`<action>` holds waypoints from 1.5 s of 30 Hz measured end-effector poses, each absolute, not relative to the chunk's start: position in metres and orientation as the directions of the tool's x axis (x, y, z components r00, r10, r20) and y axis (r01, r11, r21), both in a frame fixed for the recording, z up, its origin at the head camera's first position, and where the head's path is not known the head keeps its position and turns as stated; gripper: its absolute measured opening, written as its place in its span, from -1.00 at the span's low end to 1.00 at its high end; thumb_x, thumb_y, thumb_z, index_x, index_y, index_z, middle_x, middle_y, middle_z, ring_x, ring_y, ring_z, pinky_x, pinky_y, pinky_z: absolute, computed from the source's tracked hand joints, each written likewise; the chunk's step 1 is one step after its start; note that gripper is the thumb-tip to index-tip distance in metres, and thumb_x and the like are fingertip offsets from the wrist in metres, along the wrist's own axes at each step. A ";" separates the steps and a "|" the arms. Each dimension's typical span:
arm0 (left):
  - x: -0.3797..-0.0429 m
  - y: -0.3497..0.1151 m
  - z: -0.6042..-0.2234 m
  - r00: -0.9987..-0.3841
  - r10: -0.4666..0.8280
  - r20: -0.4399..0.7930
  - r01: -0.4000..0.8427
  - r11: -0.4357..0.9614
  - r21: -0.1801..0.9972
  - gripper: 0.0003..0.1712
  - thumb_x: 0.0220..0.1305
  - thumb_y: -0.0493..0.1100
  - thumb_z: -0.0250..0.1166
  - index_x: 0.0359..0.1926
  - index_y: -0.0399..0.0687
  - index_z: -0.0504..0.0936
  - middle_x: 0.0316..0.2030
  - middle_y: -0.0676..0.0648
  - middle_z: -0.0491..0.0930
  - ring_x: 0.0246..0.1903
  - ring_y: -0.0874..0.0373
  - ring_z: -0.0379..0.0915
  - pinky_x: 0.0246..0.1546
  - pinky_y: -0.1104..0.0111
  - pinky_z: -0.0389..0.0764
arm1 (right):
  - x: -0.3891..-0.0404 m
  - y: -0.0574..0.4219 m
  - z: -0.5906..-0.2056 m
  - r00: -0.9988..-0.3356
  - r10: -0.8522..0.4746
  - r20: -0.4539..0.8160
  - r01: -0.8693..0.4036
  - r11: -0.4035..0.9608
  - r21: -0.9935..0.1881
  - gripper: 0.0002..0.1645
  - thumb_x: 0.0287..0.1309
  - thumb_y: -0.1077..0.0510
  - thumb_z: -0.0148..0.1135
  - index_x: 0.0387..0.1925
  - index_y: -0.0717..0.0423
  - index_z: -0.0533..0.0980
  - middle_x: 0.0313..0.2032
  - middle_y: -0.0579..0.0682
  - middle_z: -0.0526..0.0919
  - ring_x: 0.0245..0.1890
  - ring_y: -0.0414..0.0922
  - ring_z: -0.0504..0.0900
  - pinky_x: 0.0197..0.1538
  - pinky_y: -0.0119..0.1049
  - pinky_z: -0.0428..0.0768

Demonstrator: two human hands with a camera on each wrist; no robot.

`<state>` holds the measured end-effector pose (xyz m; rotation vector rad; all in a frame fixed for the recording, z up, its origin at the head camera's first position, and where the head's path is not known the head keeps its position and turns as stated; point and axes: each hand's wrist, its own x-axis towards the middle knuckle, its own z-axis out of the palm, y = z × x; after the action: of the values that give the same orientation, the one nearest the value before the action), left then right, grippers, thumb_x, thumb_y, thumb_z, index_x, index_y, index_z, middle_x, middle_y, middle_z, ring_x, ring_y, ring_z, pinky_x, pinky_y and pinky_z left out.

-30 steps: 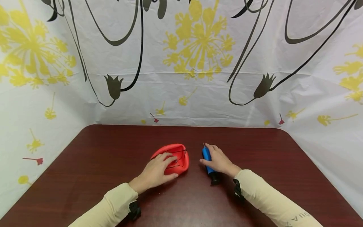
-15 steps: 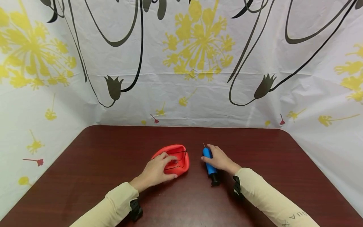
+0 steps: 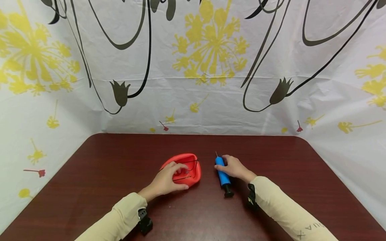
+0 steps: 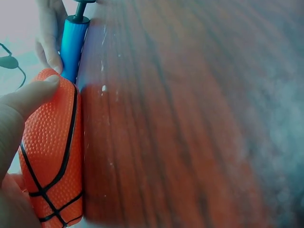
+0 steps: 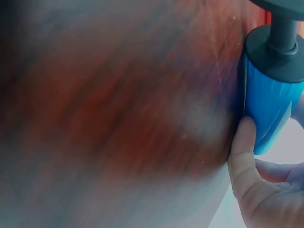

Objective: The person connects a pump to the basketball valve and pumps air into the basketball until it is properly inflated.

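Note:
A deflated red basketball (image 3: 195, 171) with black seam lines lies caved in on the table, hollow side up. My left hand (image 3: 166, 178) grips its near left part, fingers curled into the hollow and thumb along the outside. In the left wrist view that thumb presses on the pebbled orange-red side of the basketball (image 4: 52, 137). To the right, a blue ball pump (image 3: 223, 176) points its thin needle (image 3: 216, 154) away from me, its black handle (image 3: 228, 192) towards me. My right hand (image 3: 236, 168) holds the barrel between thumb and fingers; the fingers' far side is partly hidden.
Both things lie on a dark reddish-brown wooden table (image 3: 120, 150) with rounded far corners. A white cloth (image 3: 181, 110) with yellow flowers and dark stems hangs behind and on both sides. Black straps with small devices (image 3: 145, 222) sit at the wrists.
My left fingers have curled further into the basketball's hollow. My right fingers have shifted slightly along the pump, near its needle end. The basketball and pump stay in nearly the same place.

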<state>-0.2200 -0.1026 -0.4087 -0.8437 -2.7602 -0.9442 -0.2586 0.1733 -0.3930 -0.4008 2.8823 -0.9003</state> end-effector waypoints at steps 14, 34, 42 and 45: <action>-0.217 -0.089 -0.408 -0.880 0.394 0.267 0.474 0.772 0.424 -0.25 -0.43 0.30 0.42 -0.15 0.16 0.37 -0.42 0.15 0.29 -0.40 0.28 0.21 -0.43 0.34 0.28 | -0.263 0.174 -0.395 -0.963 -0.265 -0.051 -0.184 0.783 -0.594 -0.29 -0.02 -0.02 0.22 0.01 0.46 0.34 -0.11 0.29 0.48 -0.30 -0.04 0.51 -0.27 -0.18 0.49; -0.214 -0.088 -0.407 -0.853 0.427 0.298 0.515 0.777 0.362 -0.43 -0.25 0.15 0.37 -0.12 0.16 0.47 -0.35 0.13 0.30 -0.31 0.26 0.23 -0.36 0.33 0.36 | -0.250 0.180 -0.388 -0.958 -0.256 -0.130 -0.083 0.680 -0.729 -0.29 -0.04 0.07 0.26 0.06 0.44 0.28 -0.17 0.24 0.48 -0.41 -0.08 0.54 -0.58 -0.22 0.54; -0.217 -0.088 -0.407 -0.869 0.401 0.289 0.488 0.788 0.376 -0.44 -0.28 0.24 0.34 -0.21 0.19 0.40 -0.37 0.16 0.27 -0.37 0.29 0.22 -0.46 0.42 0.34 | -0.247 0.184 -0.383 -0.957 -0.256 -0.134 -0.073 0.662 -0.746 -0.30 -0.02 0.07 0.24 0.07 0.43 0.27 -0.13 0.28 0.46 -0.36 -0.02 0.55 -0.57 -0.20 0.55; -0.217 -0.087 -0.407 -0.864 0.413 0.288 0.498 0.788 0.362 -0.38 -0.34 0.32 0.35 -0.27 0.17 0.37 -0.42 0.16 0.23 -0.44 0.28 0.19 -0.50 0.43 0.29 | -0.246 0.185 -0.382 -0.958 -0.253 -0.133 -0.070 0.660 -0.748 -0.30 -0.01 0.07 0.23 0.08 0.41 0.27 -0.13 0.26 0.46 -0.36 -0.03 0.55 -0.56 -0.20 0.55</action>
<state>-0.2166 -0.0874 -0.4065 -0.7171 -2.7847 -0.6432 -0.2459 0.1850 -0.3821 -0.2622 2.6514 -1.1801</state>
